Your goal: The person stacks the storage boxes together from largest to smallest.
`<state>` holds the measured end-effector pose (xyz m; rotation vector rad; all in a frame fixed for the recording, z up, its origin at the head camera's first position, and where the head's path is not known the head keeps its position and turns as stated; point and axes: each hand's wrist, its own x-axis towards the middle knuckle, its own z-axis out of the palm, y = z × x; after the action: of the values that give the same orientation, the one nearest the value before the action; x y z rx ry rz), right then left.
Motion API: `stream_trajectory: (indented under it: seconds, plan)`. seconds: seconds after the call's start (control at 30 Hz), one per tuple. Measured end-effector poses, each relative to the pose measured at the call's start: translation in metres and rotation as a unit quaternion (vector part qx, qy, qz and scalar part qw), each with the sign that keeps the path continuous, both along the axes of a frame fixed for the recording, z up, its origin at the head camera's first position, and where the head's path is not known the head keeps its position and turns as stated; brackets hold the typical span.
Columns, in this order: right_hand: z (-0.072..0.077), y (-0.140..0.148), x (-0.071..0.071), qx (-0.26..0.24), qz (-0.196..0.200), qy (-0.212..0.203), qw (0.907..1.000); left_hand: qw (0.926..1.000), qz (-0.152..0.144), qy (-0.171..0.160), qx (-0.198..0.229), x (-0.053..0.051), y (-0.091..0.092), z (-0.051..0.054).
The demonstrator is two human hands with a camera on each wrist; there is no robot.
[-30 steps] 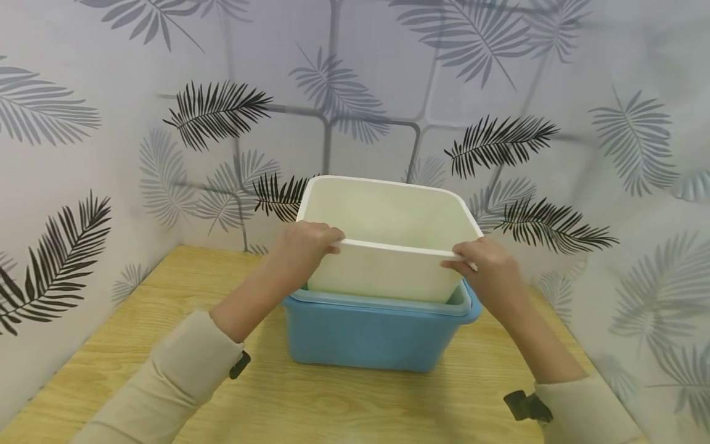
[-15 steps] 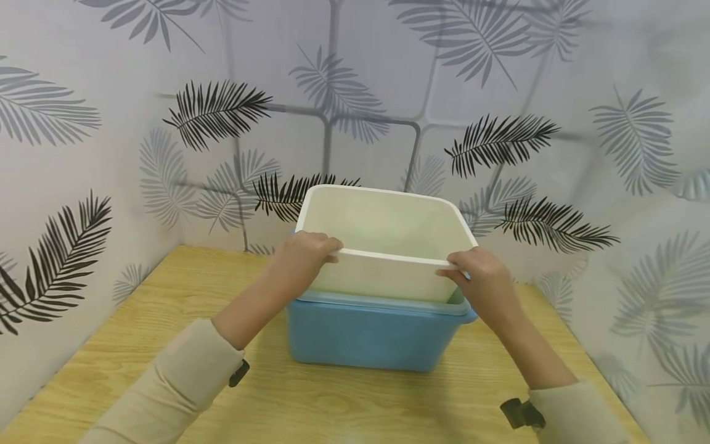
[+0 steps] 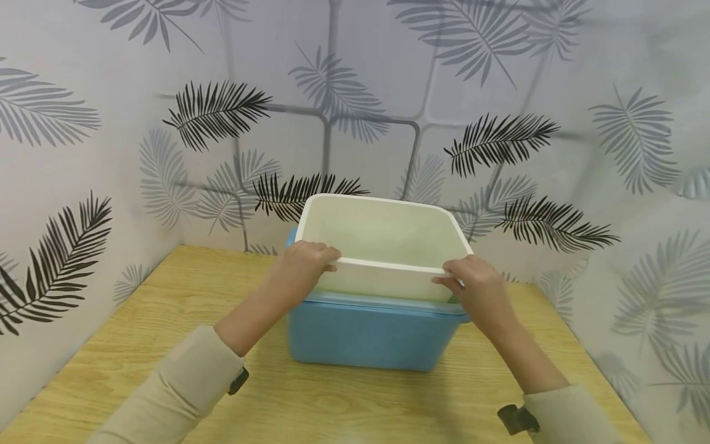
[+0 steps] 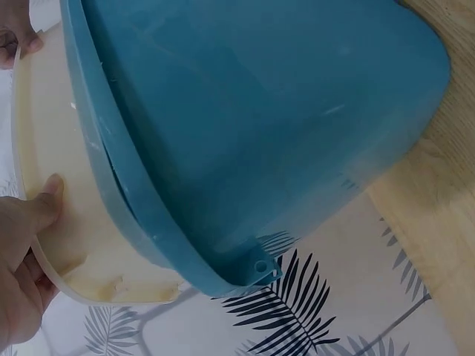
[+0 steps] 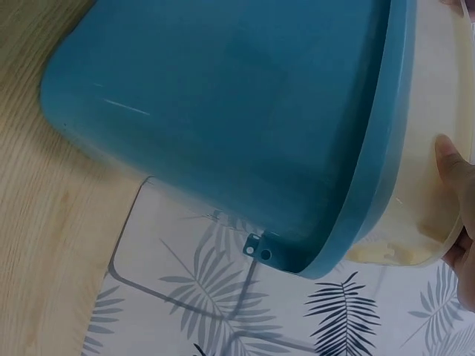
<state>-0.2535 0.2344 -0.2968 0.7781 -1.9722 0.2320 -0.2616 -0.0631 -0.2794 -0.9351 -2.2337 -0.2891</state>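
A cream-white plastic bin (image 3: 383, 281) with a rounded rim sits partly inside a blue bin (image 3: 370, 338) in the head view. Between them shows the paler blue rim (image 3: 383, 302) of another nested bin. My left hand (image 3: 304, 266) pinches the near left part of the white rim, thumb on the wall in the left wrist view. At the near right, my right hand (image 3: 478, 291) grips the same rim, its thumb (image 5: 447, 159) against the white wall in the right wrist view. The white bin's lower part is hidden inside the blue one.
The bins stand on a yellow wood-grain table (image 3: 333, 404). Behind and beside it hang pale walls (image 3: 377, 74) printed with dark and grey leaves. A small lug with holes (image 4: 263, 267) sticks out under the blue rim in the left wrist view.
Both hands have moved down with the white bin, which sits deeper inside the blue one than before. The blue bin's base stays in the same place.
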Motion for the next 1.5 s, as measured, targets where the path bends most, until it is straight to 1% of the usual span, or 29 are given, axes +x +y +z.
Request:
stream_trajectory:
  seconds: [0.1, 0.2, 0.3, 0.43, 0.7, 1.0, 1.17, 1.27, 1.4, 1.5]
  plan:
    - [-0.003, 0.000, 0.000, 0.001, -0.001, -0.005, 1.0000, 1.0000, 0.006, -0.004, 0.004, 0.000, 0.000, -0.004]
    - [-0.007, -0.001, 0.000, 0.003, -0.005, -0.007, 1.0000, 0.9999, 0.011, -0.001, 0.006, -0.001, 0.000, -0.008]
    - [-0.010, -0.001, 0.000, 0.007, -0.011, -0.006, 0.9999, 0.9999, 0.011, 0.001, 0.007, -0.002, 0.000, -0.012]
    - [-0.015, -0.001, -0.001, 0.004, -0.006, -0.008, 0.9999, 0.9999, 0.010, -0.005, 0.007, -0.002, 0.000, -0.016]
    - [-0.021, 0.000, -0.003, 0.003, -0.006, -0.016, 0.9999, 0.9998, 0.018, -0.012, 0.000, -0.001, -0.001, -0.021]
    - [-0.024, -0.002, -0.002, 0.001, -0.012, -0.031, 0.9994, 0.9999, 0.010, -0.007, 0.005, -0.003, -0.002, -0.026]
    - [-0.023, -0.004, -0.001, 0.008, -0.014, -0.039, 0.9991, 0.9997, 0.013, -0.017, 0.008, -0.004, -0.003, -0.028]
    - [-0.022, -0.004, 0.000, 0.015, -0.018, -0.058, 0.9981, 0.9997, 0.014, -0.019, 0.009, -0.004, -0.003, -0.029]
    - [-0.022, -0.001, 0.002, 0.018, -0.028, -0.105, 0.9939, 0.9998, 0.014, -0.011, 0.004, -0.005, -0.003, -0.031]
    - [-0.022, 0.002, 0.002, 0.020, -0.026, -0.126, 0.9914, 0.9999, 0.013, -0.008, 0.003, -0.005, -0.002, -0.031]
